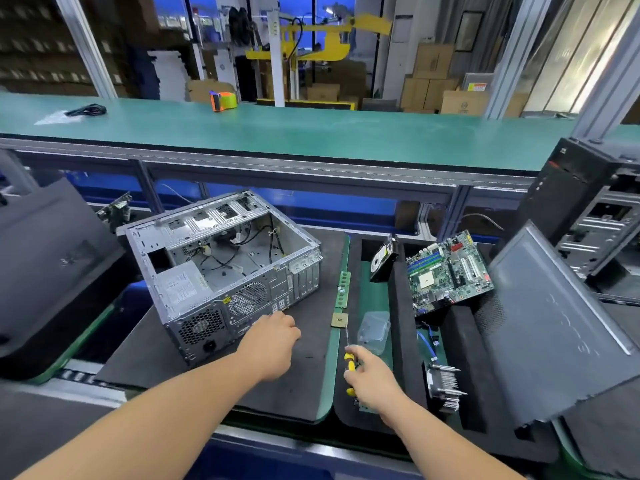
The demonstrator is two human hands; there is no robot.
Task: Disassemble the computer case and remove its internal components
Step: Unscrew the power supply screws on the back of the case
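Now the perforated steel computer case (pixel 225 268) lies open on black foam; left hand (pixel 273 341) curled, empty, at its corner; right hand (pixel 372 377) grip clamped on yellow-handled screwdriver (pixel 349 358).

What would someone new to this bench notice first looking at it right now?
Probably the opened computer case lying on the dark foam mat at centre left, mostly gutted, with loose cables inside. Next, the green motherboard propped at an angle to its right. In the foreground, the left hand reaches toward the case's rear panel while the right hand grips a yellow-handled screwdriver.
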